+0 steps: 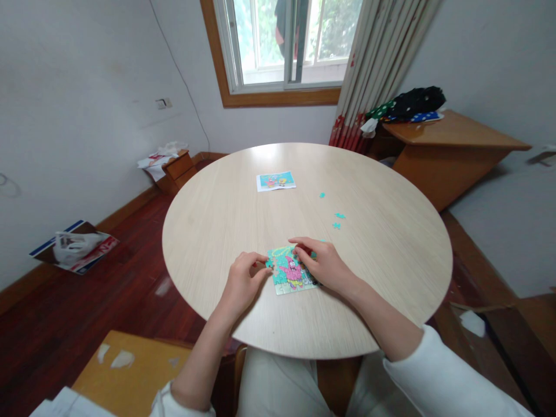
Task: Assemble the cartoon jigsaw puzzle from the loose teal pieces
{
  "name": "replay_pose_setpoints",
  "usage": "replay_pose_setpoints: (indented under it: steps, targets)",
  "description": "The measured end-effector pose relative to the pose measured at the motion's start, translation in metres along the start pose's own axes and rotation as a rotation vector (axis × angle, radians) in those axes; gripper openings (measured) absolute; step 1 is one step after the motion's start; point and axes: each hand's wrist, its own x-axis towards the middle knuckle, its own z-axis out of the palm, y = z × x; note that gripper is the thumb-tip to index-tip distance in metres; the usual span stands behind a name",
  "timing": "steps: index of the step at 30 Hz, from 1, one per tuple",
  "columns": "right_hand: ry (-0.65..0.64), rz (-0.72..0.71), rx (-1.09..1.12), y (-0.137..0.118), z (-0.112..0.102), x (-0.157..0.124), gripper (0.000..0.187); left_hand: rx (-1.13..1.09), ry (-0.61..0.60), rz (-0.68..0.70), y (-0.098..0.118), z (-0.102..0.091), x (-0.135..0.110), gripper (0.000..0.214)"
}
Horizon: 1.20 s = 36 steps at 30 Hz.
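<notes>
A partly assembled jigsaw puzzle (pixel 292 275) with a pink cartoon starfish figure lies near the front of the round table (pixel 243 220). At its left edge, my left hand (pixel 247 277) has thumb and forefinger closed around a teal puzzle piece (pixel 270 263), which touches the puzzle or lies right beside it. My right hand (pixel 324 263) rests over the puzzle's upper right part and hides it. Its thumb and forefinger are stretched out and apart, with nothing visible between them.
Loose teal puzzle pieces (pixel 337 225) lie beyond my right hand. Farther back is a printed reference picture (pixel 276 180). A wooden desk (pixel 456 130) with dark cloth stands at right, a window (pixel 286 43) behind. Left on the floor is a plastic bag (pixel 76 246).
</notes>
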Motion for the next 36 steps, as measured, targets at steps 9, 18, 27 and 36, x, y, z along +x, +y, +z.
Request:
replay_pose_setpoints:
  steps: [9, 18, 27, 36]
  targets:
    - [-0.050, -0.203, -0.058, 0.003, 0.015, -0.002, 0.017, 0.016, 0.020, 0.072, 0.005, 0.001, 0.002, 0.009]
    - [-0.072, -0.176, -0.130, 0.000, 0.026, 0.002, 0.010, 0.007, 0.028, 0.079, 0.004, 0.003, 0.002, 0.009]
    - [-0.044, -0.211, -0.157, 0.001, 0.030, 0.002, 0.009, 0.017, 0.021, 0.046, 0.004, 0.004, 0.003, 0.009]
    - [-0.030, -0.220, -0.183, 0.001, 0.032, 0.002, 0.008, 0.014, 0.008, 0.032, 0.003, 0.004, 0.003, 0.011]
